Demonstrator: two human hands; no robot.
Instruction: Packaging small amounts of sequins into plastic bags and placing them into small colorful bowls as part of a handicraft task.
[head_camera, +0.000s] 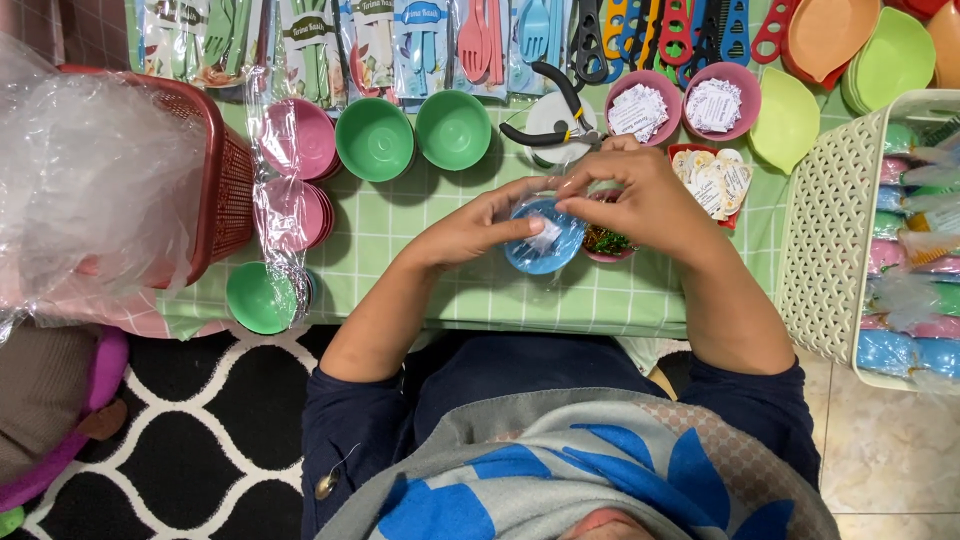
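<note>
My left hand and right hand both pinch the clear wrapping around a small blue bowl, held just above the near edge of the bench. The bench wears a pale green checked cloth (crowded along its far side with packed cutlery and scissors). Two green bowls sit ahead, pink bowls to their left, black pliers just beyond my fingers. A red basket stands left, a cream basket right. Below lies a black-and-white patterned rug, tiled floor to the right.
</note>
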